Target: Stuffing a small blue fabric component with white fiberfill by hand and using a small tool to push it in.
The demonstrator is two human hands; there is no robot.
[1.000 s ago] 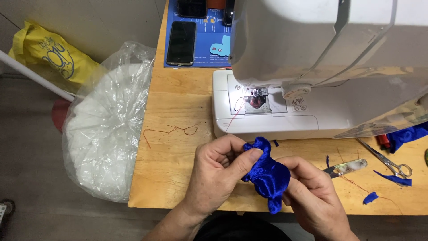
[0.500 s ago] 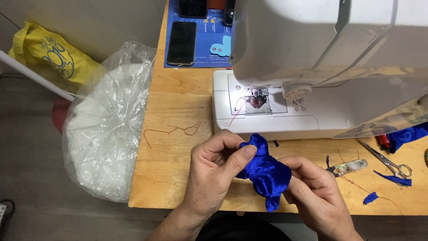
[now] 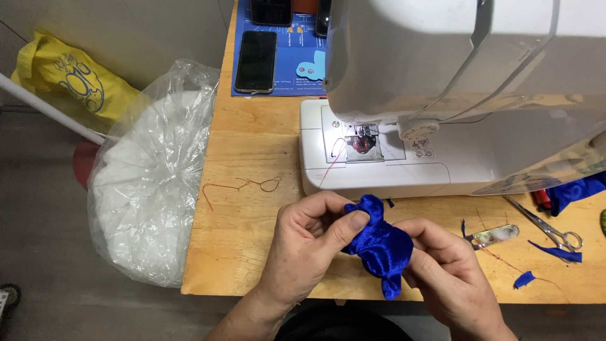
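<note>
Both the left hand [image 3: 303, 252] and right hand [image 3: 451, 278] pinch the crumpled blue satin piece [image 3: 379, 243] with their fingers, lifting it off the counter [image 3: 252, 208] near the sewing machine [image 3: 442, 95], apparently to work its shape.

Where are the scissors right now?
In the head view, the scissors lie on the wooden table, far right, in front of the white sewing machine, beyond the right hand.

Bare worktop [image 3: 252, 233] lies open left of the hands, crossed only by a loose thread [image 3: 243, 187]. The sewing machine [image 3: 442, 95] blocks the far side; scissors [image 3: 544, 223] and blue scraps [image 3: 555, 252] clutter the right.
</note>
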